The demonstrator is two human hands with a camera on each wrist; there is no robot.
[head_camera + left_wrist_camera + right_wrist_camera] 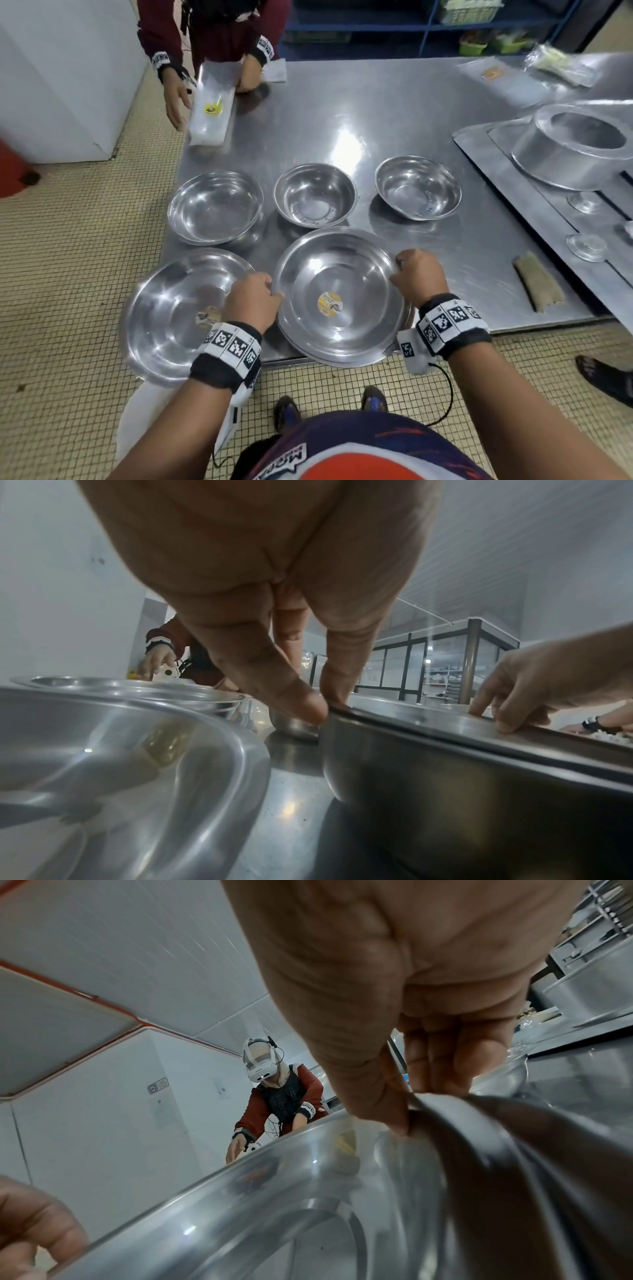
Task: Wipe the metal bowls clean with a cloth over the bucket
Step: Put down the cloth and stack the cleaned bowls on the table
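The large steel bowl [342, 298] sits at the near edge of the steel table [394, 113], and every place below is given from it. The left hand [255, 301] pinches its left rim, thumb tip and a finger closed on the lip in the left wrist view. The right hand [419, 274] pinches the right rim, thumb inside and fingers curled outside. So the bowl lies directly between the 2 hands, equally close to both, and being round it has no long axis; the line between the grips runs left to right across its middle. I judge the coming move to be a level 2-handed lift, and it may be the top bowl of a nested stack, since a second rim seems to show beneath.

A round yellow sticker [330, 302] lies on its floor; the print is too small to read. Left of it, overhanging the table edge, is a second large bowl [178, 315] with a paler sticker, also unreadable. Beyond it stand 3 smaller bowls [315, 195]. To its right lies a rolled cloth [537, 282], well apart. No bucket is in view. Partial mirrored lettering on the wearer's shirt cannot be read.
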